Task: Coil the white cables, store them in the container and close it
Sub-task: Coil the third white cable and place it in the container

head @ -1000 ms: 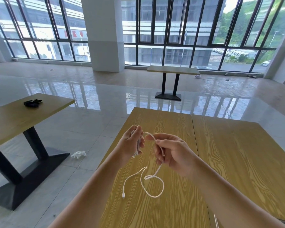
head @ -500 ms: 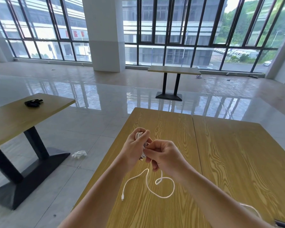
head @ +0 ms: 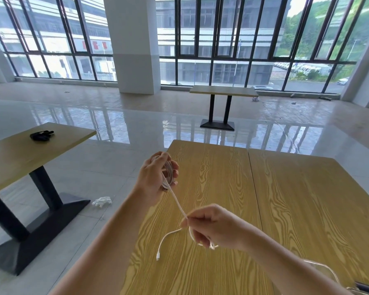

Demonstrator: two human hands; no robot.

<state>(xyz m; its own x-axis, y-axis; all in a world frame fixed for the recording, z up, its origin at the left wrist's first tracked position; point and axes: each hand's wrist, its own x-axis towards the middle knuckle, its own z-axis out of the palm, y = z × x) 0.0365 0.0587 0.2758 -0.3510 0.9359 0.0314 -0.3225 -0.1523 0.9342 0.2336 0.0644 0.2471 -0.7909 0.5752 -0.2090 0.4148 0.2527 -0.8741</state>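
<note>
My left hand (head: 153,177) is raised over the left edge of the wooden table (head: 285,209) and holds several coiled loops of a white cable (head: 177,202). From the coil the cable runs taut down to my right hand (head: 211,227), which pinches it between thumb and fingers. Below the right hand the free end curls down and its plug (head: 157,256) hangs just over the tabletop. A second white cable (head: 326,270) loops behind my right forearm at the lower right. A clear container corner (head: 354,289) shows at the bottom right edge, mostly cut off.
A second wooden table (head: 19,158) stands to the left with a small black object (head: 41,135) on it. A white crumpled bundle (head: 102,201) lies on the tiled floor between the tables. A third table (head: 223,91) stands far back by the windows.
My hands were together at the coil; my right hand has now drawn down and right along the cable, stretching it taut. The loose loop on the table has shrunk.
</note>
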